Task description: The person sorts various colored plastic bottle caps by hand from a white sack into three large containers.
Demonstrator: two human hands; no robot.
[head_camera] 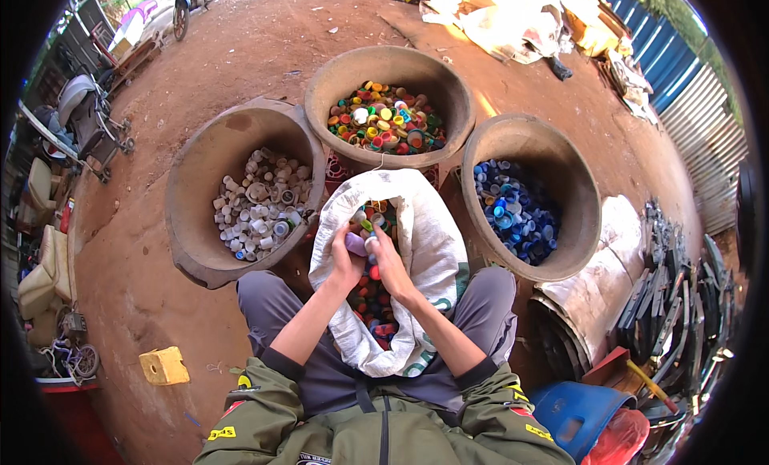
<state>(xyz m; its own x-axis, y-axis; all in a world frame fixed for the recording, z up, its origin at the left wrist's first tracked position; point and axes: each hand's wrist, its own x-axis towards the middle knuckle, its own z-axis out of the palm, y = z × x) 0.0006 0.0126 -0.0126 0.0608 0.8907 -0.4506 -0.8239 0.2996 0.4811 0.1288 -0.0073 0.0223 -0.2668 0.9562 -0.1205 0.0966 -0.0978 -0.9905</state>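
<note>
Between my knees stands a white woven sack (429, 237) with its rim rolled outward, holding mixed-colour plastic bottle caps (372, 303). Both hands reach into its mouth. My left hand (344, 262) has a purple cap (355, 244) in its fingers. My right hand (389, 265) holds a whitish cap (371, 244) close beside it. A green cap (366, 224) shows at the fingertips; which hand touches it I cannot tell. Around the sack sit three basins: the left basin (198, 182) with white and clear caps, the far basin (390, 59) with red, yellow and green ones, the right basin (568, 182) with blue ones.
Plastic crates (336, 167) sit under the far basin. To my right are a blue plastic container (571, 414), a rolled sheet (592, 291) and a pile of dark strips (667, 309). A yellow block (164, 366) lies on the dirt floor at left; a stroller (87, 116) stands farther off.
</note>
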